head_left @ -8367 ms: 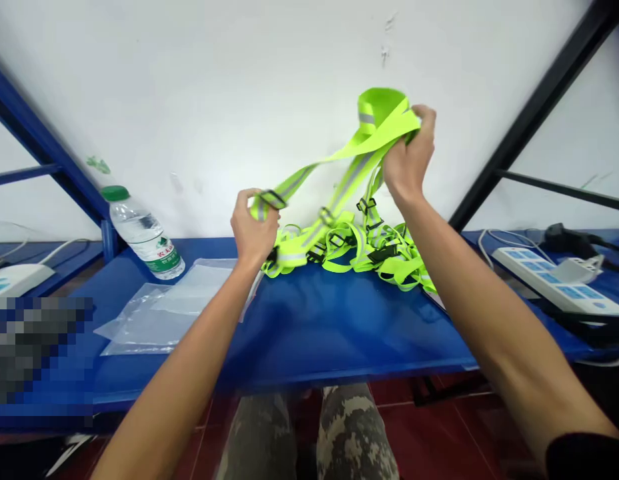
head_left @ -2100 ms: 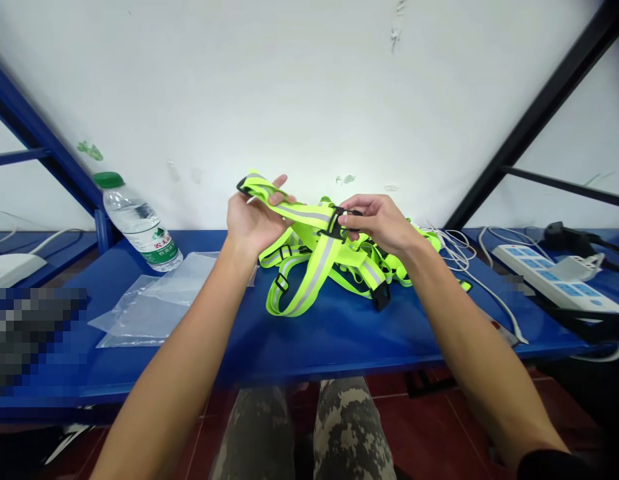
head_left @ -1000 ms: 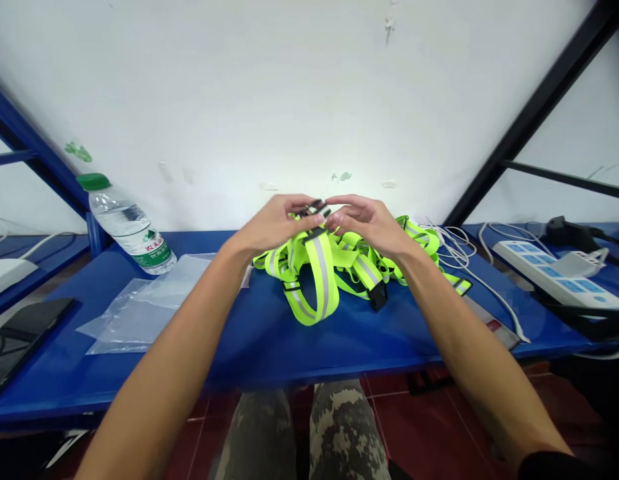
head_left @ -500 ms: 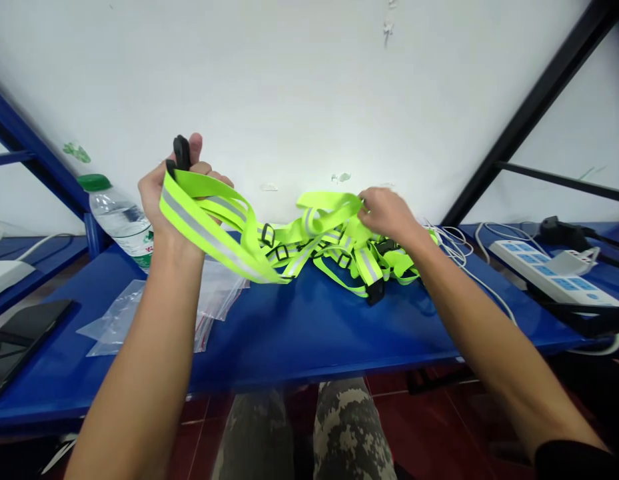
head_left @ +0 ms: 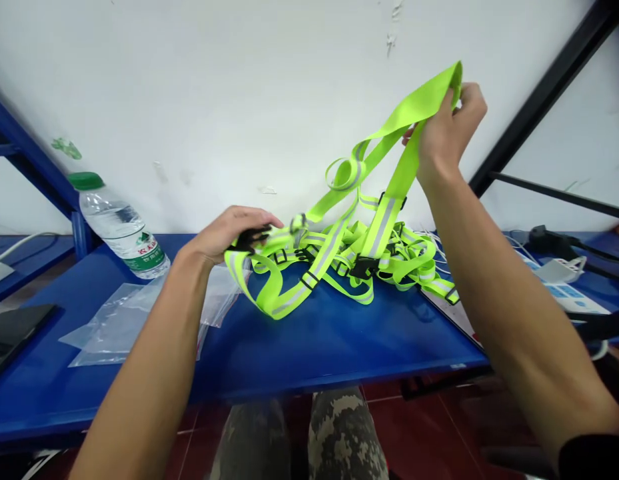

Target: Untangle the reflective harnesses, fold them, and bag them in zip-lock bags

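A neon yellow reflective safety vest [head_left: 339, 250] of crossed straps with grey reflective stripes and black plastic buckles lies tangled on the blue table [head_left: 329, 347], with part of it lifted. High at the right, my right hand [head_left: 449, 130] is closed around a plain neon strap end, which pulls that strap taut upward. Low at the left, my left hand [head_left: 234, 233] curls over a black buckle [head_left: 250, 239] at the vest's near end, just above the table.
A water bottle [head_left: 120, 227] lies tilted at the back left, beside clear plastic bags [head_left: 124, 327]. A dark tablet [head_left: 14, 333] lies at the far left. A power strip [head_left: 569, 293] and white cables sit at the right. A white wall rises behind.
My right hand has risen up and right, lifting the strap high. My left hand has dropped and moved right, bringing its strap and buckle down near the pile.
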`<action>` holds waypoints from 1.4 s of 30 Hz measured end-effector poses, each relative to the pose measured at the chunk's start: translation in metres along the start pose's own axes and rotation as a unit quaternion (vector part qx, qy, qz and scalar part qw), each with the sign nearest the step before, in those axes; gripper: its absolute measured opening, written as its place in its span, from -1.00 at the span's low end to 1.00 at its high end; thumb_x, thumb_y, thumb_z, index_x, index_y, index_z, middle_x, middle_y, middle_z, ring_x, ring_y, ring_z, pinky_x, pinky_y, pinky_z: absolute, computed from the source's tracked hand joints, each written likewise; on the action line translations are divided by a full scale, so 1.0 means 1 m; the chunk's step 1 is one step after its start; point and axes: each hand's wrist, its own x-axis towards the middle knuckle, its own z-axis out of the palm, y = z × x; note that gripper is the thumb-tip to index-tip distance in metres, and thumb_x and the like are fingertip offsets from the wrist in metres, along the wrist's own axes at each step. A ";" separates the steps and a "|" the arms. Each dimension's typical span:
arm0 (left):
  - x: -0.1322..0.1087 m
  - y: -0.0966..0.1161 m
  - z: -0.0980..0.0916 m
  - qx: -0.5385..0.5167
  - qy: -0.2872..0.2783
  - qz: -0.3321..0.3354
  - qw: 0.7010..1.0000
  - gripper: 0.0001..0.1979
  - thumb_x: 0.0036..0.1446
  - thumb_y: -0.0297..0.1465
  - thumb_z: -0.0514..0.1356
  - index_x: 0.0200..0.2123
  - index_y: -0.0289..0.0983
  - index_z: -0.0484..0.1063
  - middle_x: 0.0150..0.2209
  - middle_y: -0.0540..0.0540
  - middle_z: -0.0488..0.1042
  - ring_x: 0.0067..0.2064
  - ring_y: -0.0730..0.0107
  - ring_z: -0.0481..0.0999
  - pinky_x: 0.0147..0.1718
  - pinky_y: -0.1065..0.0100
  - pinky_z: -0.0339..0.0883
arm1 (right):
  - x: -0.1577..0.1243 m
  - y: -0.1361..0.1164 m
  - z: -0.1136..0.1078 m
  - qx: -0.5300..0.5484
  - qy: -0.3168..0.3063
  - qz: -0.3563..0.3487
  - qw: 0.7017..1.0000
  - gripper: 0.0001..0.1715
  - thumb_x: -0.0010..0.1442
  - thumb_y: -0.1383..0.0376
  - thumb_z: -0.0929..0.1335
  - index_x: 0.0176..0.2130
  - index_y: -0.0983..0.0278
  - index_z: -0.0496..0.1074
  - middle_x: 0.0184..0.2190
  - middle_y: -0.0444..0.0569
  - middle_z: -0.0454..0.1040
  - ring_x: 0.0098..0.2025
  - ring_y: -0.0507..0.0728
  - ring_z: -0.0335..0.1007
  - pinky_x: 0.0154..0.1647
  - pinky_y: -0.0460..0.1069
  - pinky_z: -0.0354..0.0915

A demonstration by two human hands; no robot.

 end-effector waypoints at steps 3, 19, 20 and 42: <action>0.010 -0.003 0.025 0.151 -0.038 0.004 0.988 -0.56 -0.05 -0.10 0.37 -0.19 -0.31 0.59 -0.32 -0.16 0.57 -0.34 0.32 0.51 -0.37 0.34 0.35 | -0.008 -0.011 0.013 0.054 -0.029 0.025 0.998 -0.59 0.23 -0.03 0.34 -0.09 0.19 0.37 -0.50 -0.09 0.42 -0.31 0.17 0.39 -0.29 0.06 0.28; 0.043 -0.003 0.054 -0.148 0.180 0.082 0.969 -0.63 -0.26 -0.44 0.37 -0.27 -0.30 0.47 -0.28 -0.03 0.55 -0.29 0.38 0.54 -0.23 0.29 0.43 | -0.006 0.002 -0.013 0.095 0.129 0.107 0.981 -0.98 0.06 0.39 0.38 -0.40 0.28 0.43 -0.53 -0.08 0.37 -0.43 0.07 0.30 -0.40 0.00 0.26; 0.043 0.001 0.050 -0.164 0.195 0.086 0.963 -0.62 -0.28 -0.45 0.39 -0.28 -0.30 0.46 -0.30 -0.02 0.55 -0.31 0.40 0.54 -0.23 0.31 0.43 | -0.008 0.007 -0.015 0.088 0.131 0.121 0.980 -0.95 0.03 0.43 0.37 -0.43 0.29 0.43 -0.53 -0.08 0.37 -0.46 0.06 0.29 -0.42 0.00 0.25; 0.054 0.024 0.050 -0.147 0.198 0.070 0.967 -0.51 0.01 0.01 0.19 -0.10 -0.18 0.35 -0.60 0.01 0.24 -0.30 0.16 0.56 -0.31 0.26 0.42 | -0.074 -0.019 0.053 0.222 -0.201 0.105 0.948 -0.68 0.03 0.09 0.48 -0.30 0.21 0.40 -0.49 -0.12 0.44 -0.41 0.10 0.41 -0.39 0.00 0.35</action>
